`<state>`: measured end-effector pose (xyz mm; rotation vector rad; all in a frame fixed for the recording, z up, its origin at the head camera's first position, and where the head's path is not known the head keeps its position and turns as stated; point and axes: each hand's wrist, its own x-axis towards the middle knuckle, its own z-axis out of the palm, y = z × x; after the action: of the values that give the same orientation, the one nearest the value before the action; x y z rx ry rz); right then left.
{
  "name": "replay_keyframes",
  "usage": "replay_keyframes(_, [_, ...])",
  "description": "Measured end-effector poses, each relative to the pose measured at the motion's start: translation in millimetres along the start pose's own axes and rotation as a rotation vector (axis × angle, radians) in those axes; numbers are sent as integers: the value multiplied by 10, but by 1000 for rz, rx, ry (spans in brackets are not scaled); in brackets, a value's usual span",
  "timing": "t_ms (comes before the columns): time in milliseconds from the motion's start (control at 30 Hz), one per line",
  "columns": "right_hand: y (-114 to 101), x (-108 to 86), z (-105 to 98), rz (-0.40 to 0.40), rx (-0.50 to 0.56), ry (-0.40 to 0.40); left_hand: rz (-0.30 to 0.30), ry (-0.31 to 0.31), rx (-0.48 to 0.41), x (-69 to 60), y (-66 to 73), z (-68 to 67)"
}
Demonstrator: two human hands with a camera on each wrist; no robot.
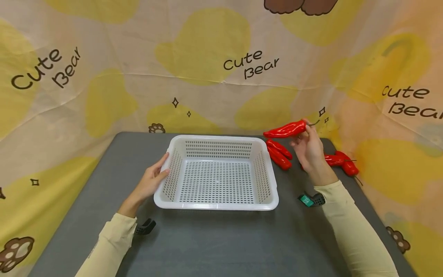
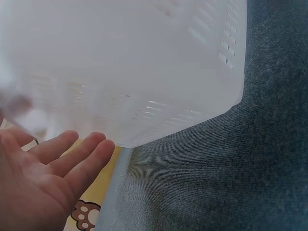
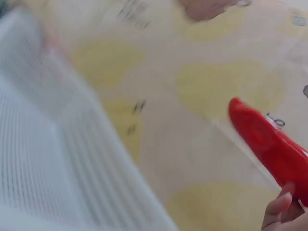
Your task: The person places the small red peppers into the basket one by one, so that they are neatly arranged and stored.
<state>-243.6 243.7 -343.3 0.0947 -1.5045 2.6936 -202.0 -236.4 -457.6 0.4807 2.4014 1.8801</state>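
Observation:
A white plastic basket (image 1: 216, 206) with slotted walls lies in the middle of the grey table, nothing inside it. At its left rim my left hand (image 1: 150, 181) holds on, the thumb over the edge; in the left wrist view the other fingers (image 2: 79, 154) reach along the outer wall. My right hand (image 1: 309, 150) pinches a red chili pepper (image 1: 285, 129) by its stem end, raised above the table beyond the basket's right side. The pepper's tip points left, also seen in the right wrist view.
Two red peppers (image 1: 278, 154) lie against the basket's right side. Further right, more red peppers (image 1: 347, 163) lie near the table's edge, partly behind my right wrist. A printed cloth (image 1: 204, 46) hangs behind the table (image 1: 214, 246) and along its sides. Dark straps show beneath both wrists.

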Motion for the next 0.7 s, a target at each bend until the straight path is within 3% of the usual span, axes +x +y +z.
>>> replay_keyframes(133, [-1,19,65,200,237,-14,4,-8,-3,6,1,-9])
replay_keyframes(200, [2,14,99,261,269,-6,8,-7,5,5,3,-15])
replay_keyframes(300, [12,-6,149,312,207,-24,8,-3,19,-5,5,-16])
replay_keyframes(400, [41,-18,195,313,102,-58,7,1,31,-17,8,-17])
replay_keyframes(600, [98,-10,250,319,88,-138,10,3,37,-13,18,-5])
replay_keyframes(700, [120,6,291,313,-7,-173,11,0,36,-5,26,1])
